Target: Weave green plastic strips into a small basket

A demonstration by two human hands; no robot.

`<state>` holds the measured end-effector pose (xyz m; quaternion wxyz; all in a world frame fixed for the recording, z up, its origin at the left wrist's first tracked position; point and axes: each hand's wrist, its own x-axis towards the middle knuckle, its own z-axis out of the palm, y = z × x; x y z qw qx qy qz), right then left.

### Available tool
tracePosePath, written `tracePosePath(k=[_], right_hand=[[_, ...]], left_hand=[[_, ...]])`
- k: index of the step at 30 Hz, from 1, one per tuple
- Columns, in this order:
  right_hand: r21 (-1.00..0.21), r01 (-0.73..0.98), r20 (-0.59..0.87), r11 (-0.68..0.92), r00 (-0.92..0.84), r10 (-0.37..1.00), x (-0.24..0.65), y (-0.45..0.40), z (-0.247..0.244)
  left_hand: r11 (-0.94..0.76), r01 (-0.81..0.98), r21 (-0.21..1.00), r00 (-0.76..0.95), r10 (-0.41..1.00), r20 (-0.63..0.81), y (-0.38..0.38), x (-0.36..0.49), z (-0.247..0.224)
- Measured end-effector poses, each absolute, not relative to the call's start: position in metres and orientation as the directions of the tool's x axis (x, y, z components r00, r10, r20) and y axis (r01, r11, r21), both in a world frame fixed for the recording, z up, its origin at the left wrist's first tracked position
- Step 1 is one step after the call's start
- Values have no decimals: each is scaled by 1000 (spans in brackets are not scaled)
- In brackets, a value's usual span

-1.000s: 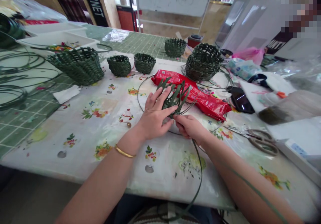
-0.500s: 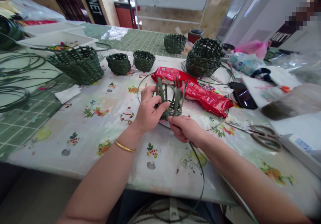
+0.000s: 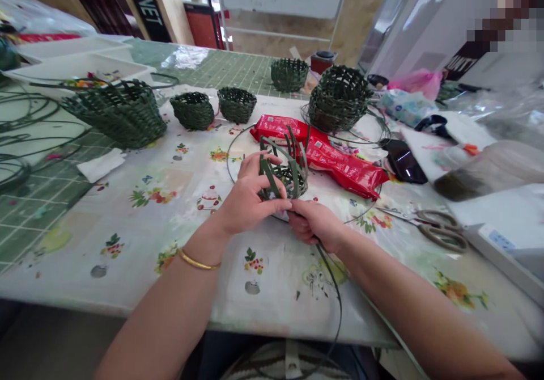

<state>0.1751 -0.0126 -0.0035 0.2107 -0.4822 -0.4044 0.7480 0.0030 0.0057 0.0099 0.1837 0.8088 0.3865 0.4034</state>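
A small, partly woven dark green basket (image 3: 295, 182) stands between my hands, its upright strips sticking up loose and some bent over. My left hand (image 3: 255, 195) is closed around the basket's left side, with its thumb reaching along the near side to my right fingertips. Close against the basket's near edge, my right hand (image 3: 313, 221) pinches a long green weaving strip (image 3: 339, 289). That strip hangs from under the hand over the table edge towards my lap. The exact spot where the strip meets the weave is covered by my fingers.
Behind the basket lie red plastic packets (image 3: 340, 167). Scissors (image 3: 440, 227) and a black phone (image 3: 403, 161) are to the right. Several finished green baskets (image 3: 340, 99) stand farther back. Coiled strips (image 3: 21, 108) and a white tray (image 3: 136, 74) are on the left.
My left thumb has come down to meet my right fingertips at the basket's near side. The basket's upright strips lean differently. The whole view has shifted slightly.
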Motion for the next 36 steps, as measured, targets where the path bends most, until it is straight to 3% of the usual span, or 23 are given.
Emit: tracePosePath(k=[4,6,8,10,11,12,14,16,21,23,26,30,33,36], right_hand=[[-775,15,-557,-631,-486,673,182,-8,-2],[-766,-23,-549,-643,-496,672,187,-4,-2],[-761,-39,-549,-647,-491,676,192,-1,-2],[-760,-40,-554,-649,-483,678,195,1,-2],[-759,-41,-555,-650,-482,678,195,2,-2],[-759,-45,-553,-649,-481,680,195,2,-3],[-762,-56,-548,-645,-476,688,194,2,-3],[-762,-72,-543,-643,-471,696,194,2,-4],[-752,-71,-549,-656,-482,682,197,3,-5],[-752,-74,-552,-655,-474,686,196,3,-5],[-749,-64,-562,-659,-465,684,194,2,-5],[-762,-20,-562,-648,-476,676,191,-1,-7],[-760,9,-570,-650,-488,661,190,-3,-7],[-763,48,-585,-645,-475,657,188,-6,-4]], left_hand=[[-657,562,502,423,750,509,6,0,9],[-665,642,381,372,705,604,4,-4,10],[-621,729,288,190,588,786,0,-9,12],[-554,773,308,-71,407,911,-6,-11,13],[-575,757,311,-102,366,925,-8,-10,13],[-617,724,310,-23,427,904,-10,-7,11],[-658,659,365,247,647,721,-12,1,6],[-601,687,407,339,762,552,-11,11,1],[-406,649,644,46,865,500,-11,22,0],[-355,554,753,81,923,376,-12,22,3],[-280,445,850,204,957,209,-11,23,6],[-241,422,874,207,964,166,-7,21,3],[-178,226,958,312,945,102,-5,19,1],[-6,-11,1000,437,900,10,-6,20,3]])
